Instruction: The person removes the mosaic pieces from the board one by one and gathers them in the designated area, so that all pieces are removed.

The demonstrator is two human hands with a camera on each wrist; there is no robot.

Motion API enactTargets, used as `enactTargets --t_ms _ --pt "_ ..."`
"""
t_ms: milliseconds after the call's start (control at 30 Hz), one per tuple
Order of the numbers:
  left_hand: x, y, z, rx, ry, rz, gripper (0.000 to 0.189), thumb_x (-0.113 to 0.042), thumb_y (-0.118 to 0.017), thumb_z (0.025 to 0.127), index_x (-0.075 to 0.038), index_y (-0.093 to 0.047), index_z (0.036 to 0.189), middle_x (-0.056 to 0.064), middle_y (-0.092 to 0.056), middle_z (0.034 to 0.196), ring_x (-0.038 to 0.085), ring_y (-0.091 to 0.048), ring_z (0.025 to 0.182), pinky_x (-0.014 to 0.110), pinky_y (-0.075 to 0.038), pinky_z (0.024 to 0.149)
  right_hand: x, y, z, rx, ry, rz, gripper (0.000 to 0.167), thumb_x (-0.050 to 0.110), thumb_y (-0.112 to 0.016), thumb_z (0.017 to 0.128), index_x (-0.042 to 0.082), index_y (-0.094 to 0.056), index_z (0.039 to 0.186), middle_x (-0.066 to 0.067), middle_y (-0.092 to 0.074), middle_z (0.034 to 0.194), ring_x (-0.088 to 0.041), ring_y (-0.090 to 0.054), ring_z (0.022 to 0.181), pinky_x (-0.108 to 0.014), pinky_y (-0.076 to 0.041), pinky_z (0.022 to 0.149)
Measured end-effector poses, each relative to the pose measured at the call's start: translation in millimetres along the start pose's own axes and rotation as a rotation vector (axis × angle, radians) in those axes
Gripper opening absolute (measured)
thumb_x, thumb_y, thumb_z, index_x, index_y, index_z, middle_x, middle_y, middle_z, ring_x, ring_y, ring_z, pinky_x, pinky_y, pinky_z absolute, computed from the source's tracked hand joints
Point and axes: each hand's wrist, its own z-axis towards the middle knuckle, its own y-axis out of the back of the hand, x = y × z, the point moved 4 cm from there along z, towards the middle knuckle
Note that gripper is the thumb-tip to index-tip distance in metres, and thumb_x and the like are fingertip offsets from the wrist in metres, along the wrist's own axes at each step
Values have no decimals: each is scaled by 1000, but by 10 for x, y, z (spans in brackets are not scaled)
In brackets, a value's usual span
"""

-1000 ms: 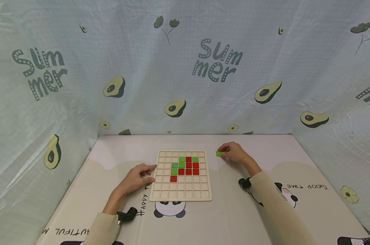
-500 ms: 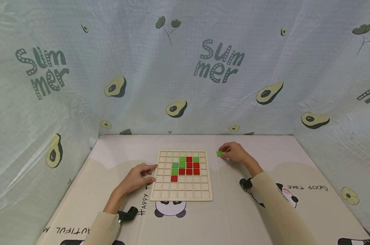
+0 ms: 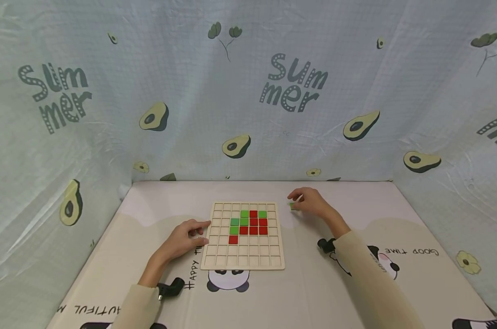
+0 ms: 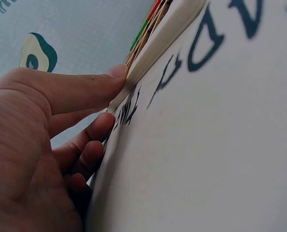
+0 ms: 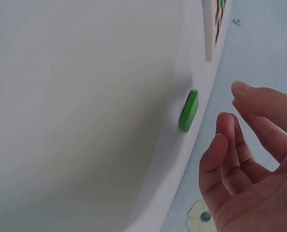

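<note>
A light wooden grid board [image 3: 243, 261] lies on the table, with several red tiles [image 3: 233, 240] and green tiles [image 3: 234, 230] in its squares. At the board's left edge is my left hand [image 3: 184, 238]; in the left wrist view its thumb [image 4: 90, 92] touches the board's side. Beyond the board's right edge, my right hand [image 3: 311, 202] is over a loose green tile [image 3: 291, 207], partly hidden by the fingers in the head view. The right wrist view has that green tile [image 5: 188, 112] lying on the table, apart from the parted thumb and fingers.
A printed cloth [image 3: 306, 292] with pandas and lettering covers the table. Pale sheets [image 3: 182, 59] with avocado prints rise at the back and sides. A black camera mount is on each wrist, the left [image 3: 172, 288] and the right [image 3: 325, 246].
My right hand has let go of the green tile and lifted slightly off it, its fingers parting. The tile now lies on the table. My left hand and the board are unmoved.
</note>
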Motion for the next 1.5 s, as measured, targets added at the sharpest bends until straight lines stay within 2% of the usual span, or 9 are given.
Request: enactTargets --t_ms 433,600,867,1000,1167,1500 --pt "10 21 1 2 1 -6 55 -18 -78 87 -3 -65 139 4 -58 97 19 -48 91 28 -38 78 590 -286 169 46 123 -5 28 12 -75 92 2 -74 118 -12 -71 107 -18 -64 85 -30 -52 74" --pt "4 19 11 -1 7 -9 56 -19 -78 87 -5 -65 139 4 -58 97 19 -47 91 28 -37 78 779 -420 230 85 173 -25 27 13 -73 94 3 -74 119 -10 -72 107 -19 -66 90 -32 -55 80" --pt "24 -2 15 4 32 -7 56 -20 -79 87 -6 -66 139 3 -57 97 18 -47 91 29 -37 78 954 -707 305 140 186 -7 27 15 -71 96 5 -74 120 -10 -73 112 -19 -66 95 -30 -56 84" --pt "28 11 3 0 35 -11 55 -19 -79 87 -6 -66 139 3 -57 96 19 -47 90 29 -36 77 1044 -831 358 139 207 -3 24 13 -71 95 6 -76 117 -8 -74 109 -17 -66 93 -29 -55 83" --pt "31 26 -3 1 39 -6 56 -20 -80 87 -6 -66 139 3 -57 96 18 -46 90 29 -36 77 1155 -968 390 175 196 -11 22 14 -71 95 8 -76 115 -4 -74 107 -16 -64 94 -31 -53 83" --pt "26 10 -1 10 56 -11 56 -21 -79 88 -8 -65 140 3 -57 98 19 -47 92 28 -37 78 1268 -1110 379 253 232 -56 22 16 -72 95 8 -76 116 -6 -74 111 -19 -67 101 -31 -53 87"
